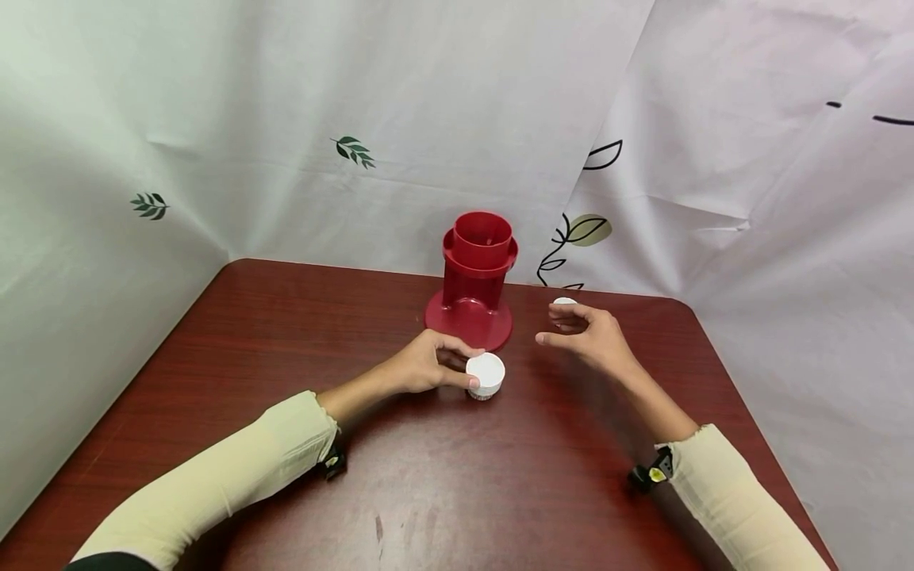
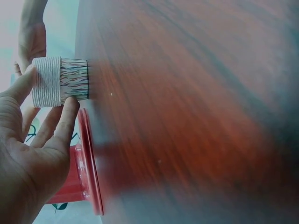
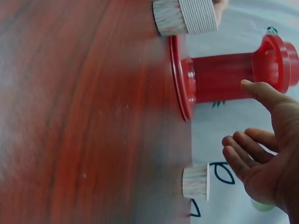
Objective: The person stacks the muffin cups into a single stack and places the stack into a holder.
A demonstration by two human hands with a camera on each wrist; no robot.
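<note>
My left hand [image 1: 417, 366] holds a stack of small paper cups [image 1: 486, 374] between thumb and fingers, over the middle of the table. In the left wrist view the stack [image 2: 60, 81] shows closely nested white rims above a streaky patterned side. Whether its base touches the table is hard to tell. Near the table's back edge stands a single paper cup [image 3: 196, 182], patterned with a white rim. My right hand [image 1: 596, 342] hovers beside that cup, fingers loosely extended and thumb apart. The right wrist view shows a gap between hand and cup.
A red plastic stand [image 1: 473, 297] with a round base and an open cylinder on top stands at the back, between and beyond the hands. Behind the dark red wooden table [image 1: 286, 317] hangs a white leaf-printed cloth [image 1: 428, 95].
</note>
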